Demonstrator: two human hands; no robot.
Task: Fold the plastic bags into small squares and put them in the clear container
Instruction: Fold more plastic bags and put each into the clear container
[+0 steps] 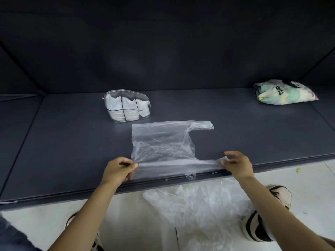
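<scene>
Hands pinch the near edge of a clear plastic bag spread flat on the dark counter: the left hand at its near-left corner, the right hand on the near handle strip. Far left of the bag, well apart, stands the clear container, whitish folded pieces blurred behind its walls. More crumpled plastic lies on the floor, partly cut off by the counter edge; a printed bag sits far right, its contents unclear.

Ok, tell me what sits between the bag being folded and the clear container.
Nothing visible does. The plastic bag, pinched by the left hand and right hand, lies just in front of the clear container, with only bare table between them.
</scene>
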